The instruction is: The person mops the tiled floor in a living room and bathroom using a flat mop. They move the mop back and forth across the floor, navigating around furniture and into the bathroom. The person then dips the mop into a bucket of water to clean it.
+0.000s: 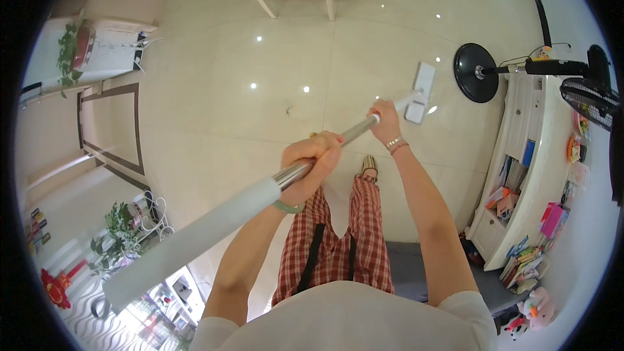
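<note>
Mop (260, 201) is what I hold, and both my hands are on its pole. My left hand (312, 164) is curled round the shiny metal part, just beside the end of the fat grey tube. That tube pokes out past my left hand, back and to the left. My right hand (386, 122) is curled round the pole lower down, by a white ring. Both hands are closed on it. The flat white mop head (424, 79) is past my right hand, ahead and to the right, on the shiny floor (260, 117). It is near the floor's right edge, where the white cabinet (523, 107) stands. The fan's round black base (467, 73) is just beside it. My right foot (369, 167) is nearer to me than the head.
</note>
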A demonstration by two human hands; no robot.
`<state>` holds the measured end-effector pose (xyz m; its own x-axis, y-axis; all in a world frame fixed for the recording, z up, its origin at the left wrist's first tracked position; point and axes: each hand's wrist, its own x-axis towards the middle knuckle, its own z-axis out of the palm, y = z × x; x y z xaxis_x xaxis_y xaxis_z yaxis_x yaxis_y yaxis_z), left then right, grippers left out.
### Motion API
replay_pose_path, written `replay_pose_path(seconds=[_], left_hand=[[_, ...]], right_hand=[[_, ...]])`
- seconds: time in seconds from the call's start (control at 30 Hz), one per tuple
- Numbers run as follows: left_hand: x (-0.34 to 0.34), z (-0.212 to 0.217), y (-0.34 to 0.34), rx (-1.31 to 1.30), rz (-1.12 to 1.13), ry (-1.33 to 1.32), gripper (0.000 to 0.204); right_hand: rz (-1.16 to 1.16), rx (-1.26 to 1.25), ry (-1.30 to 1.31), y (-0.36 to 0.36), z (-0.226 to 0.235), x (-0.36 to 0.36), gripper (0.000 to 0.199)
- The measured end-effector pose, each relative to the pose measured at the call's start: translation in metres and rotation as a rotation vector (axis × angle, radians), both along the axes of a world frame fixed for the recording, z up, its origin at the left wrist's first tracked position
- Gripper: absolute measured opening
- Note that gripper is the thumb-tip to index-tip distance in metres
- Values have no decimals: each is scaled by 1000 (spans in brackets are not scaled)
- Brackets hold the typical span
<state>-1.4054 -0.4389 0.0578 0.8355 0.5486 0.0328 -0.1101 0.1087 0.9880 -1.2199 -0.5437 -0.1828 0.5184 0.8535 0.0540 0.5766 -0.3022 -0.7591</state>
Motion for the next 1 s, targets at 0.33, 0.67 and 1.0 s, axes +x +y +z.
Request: replay_pose_path(seconds=[0.33,0.67,1.0], left_hand=[[-183,34,51,115,417,155,28],[-262,57,116,154,455,7,28],[-194,34,188,310,283,-66,29]], right_hand=[[434,-93,75,156,29,-176,13],[264,134,270,227,57,-287,17],[90,359,246,302,37,-226,21]])
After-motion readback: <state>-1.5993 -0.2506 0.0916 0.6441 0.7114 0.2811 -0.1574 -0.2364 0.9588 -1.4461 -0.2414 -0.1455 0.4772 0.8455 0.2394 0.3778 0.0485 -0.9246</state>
